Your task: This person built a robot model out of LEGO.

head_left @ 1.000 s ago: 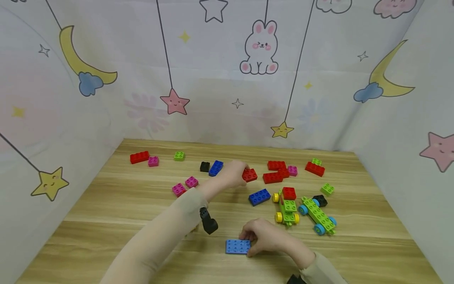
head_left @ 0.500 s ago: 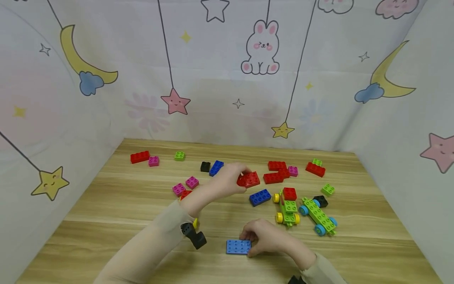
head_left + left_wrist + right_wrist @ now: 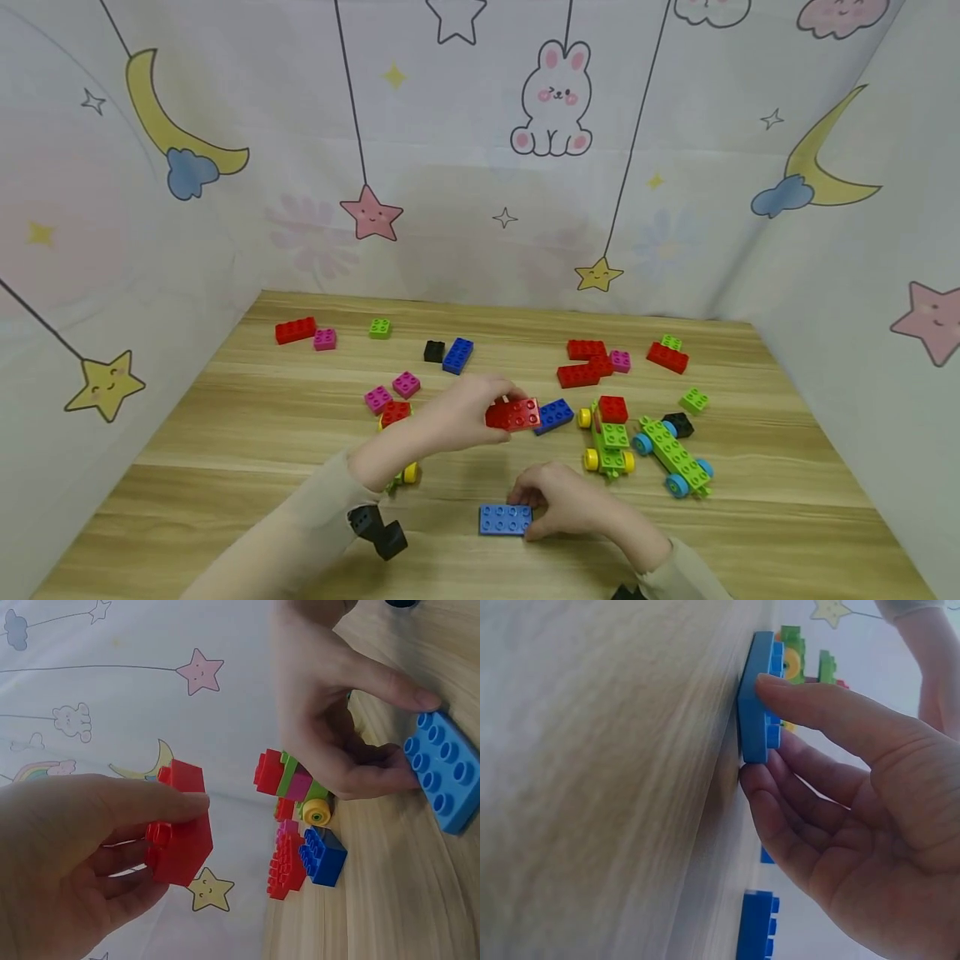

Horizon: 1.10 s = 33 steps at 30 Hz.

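Observation:
My left hand [image 3: 465, 410] grips a red building brick [image 3: 521, 414] between thumb and fingers, held up over the middle of the table. In the left wrist view this red brick [image 3: 187, 844] shows its studs toward the palm. My right hand [image 3: 567, 500] pinches the right end of a light blue studded plate [image 3: 501, 520], which lies flat on the wood near the front. Seen from the right wrist, the thumb is on the long edge of the blue plate [image 3: 757, 705], fingers at its end. A dark blue brick [image 3: 555, 416] lies just behind the held red one.
Right of the hands stand a green car with yellow wheels [image 3: 611, 450] and a green base with blue wheels [image 3: 675, 454]. Another yellow-wheeled toy [image 3: 408, 473] is partly hidden behind the left forearm. Red bricks [image 3: 578, 376] and pink bricks [image 3: 406, 384] are scattered toward the back.
My left hand has lifted the red brick from the back of the table and brought it nearer, toward the right hand. The right hand and the light blue plate have stayed put.

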Each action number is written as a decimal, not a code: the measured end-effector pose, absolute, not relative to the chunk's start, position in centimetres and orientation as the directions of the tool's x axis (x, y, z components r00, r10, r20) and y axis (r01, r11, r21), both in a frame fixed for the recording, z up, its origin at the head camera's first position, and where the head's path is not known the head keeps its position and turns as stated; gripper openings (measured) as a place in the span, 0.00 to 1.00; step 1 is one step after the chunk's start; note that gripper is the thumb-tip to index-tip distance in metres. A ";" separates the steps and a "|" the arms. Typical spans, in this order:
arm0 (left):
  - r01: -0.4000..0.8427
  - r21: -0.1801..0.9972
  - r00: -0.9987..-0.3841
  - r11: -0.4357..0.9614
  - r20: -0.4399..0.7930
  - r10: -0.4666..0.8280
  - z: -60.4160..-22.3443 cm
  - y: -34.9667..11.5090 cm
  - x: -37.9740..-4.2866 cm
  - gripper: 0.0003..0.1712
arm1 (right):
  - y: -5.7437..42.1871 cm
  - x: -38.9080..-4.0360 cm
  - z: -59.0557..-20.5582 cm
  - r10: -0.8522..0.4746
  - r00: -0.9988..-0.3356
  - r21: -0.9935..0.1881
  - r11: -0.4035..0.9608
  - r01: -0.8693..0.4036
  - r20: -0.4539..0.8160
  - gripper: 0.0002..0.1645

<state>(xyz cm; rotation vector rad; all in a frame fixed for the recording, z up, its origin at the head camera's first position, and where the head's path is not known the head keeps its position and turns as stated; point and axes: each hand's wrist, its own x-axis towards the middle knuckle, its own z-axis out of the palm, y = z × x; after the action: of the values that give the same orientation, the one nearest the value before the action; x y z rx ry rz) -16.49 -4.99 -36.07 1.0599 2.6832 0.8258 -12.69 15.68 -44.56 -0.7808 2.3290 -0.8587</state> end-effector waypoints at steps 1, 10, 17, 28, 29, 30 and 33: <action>0.601 0.533 -0.727 0.595 0.057 0.684 -36.2 -5.1 -16.4 0.26 | 15.7 -12.7 -44.6 -0.669 -0.691 -0.701 0.631 -0.332 -0.274 0.19; 0.665 0.510 -0.623 0.546 -0.024 0.782 -38.2 -6.2 -15.8 0.24 | 15.4 -12.8 -44.5 -0.662 -0.697 -0.690 0.641 -0.336 -0.275 0.19; 0.636 0.555 -0.595 0.537 -0.091 0.799 -39.3 -7.1 -15.1 0.22 | 15.5 -12.8 -44.4 -0.659 -0.702 -0.679 0.647 -0.346 -0.270 0.21; 0.616 0.565 -0.560 0.549 -0.176 0.810 -41.2 -7.8 -14.0 0.23 | 15.6 -12.9 -44.6 -0.653 -0.699 -0.691 0.649 -0.319 -0.291 0.19; 0.614 0.569 -0.559 0.548 -0.177 0.810 -41.3 -7.8 -14.0 0.23 | 15.6 -12.8 -44.5 -0.652 -0.700 -0.692 0.649 -0.314 -0.294 0.19; 0.608 0.577 -0.559 0.545 -0.176 0.810 -41.5 -7.9 -14.0 0.24 | 15.6 -12.8 -44.5 -0.649 -0.701 -0.692 0.652 -0.310 -0.297 0.19; 0.597 0.590 -0.563 0.543 -0.173 0.808 -41.7 -8.0 -13.8 0.24 | 15.7 -12.8 -44.6 -0.643 -0.706 -0.687 0.658 -0.310 -0.297 0.19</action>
<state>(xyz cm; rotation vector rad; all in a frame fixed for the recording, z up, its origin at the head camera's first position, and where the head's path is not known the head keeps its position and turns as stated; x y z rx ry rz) -13.78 -8.04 -41.66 1.1426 2.3544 0.6664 -12.80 15.71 -44.63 -0.7380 2.3463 -0.8364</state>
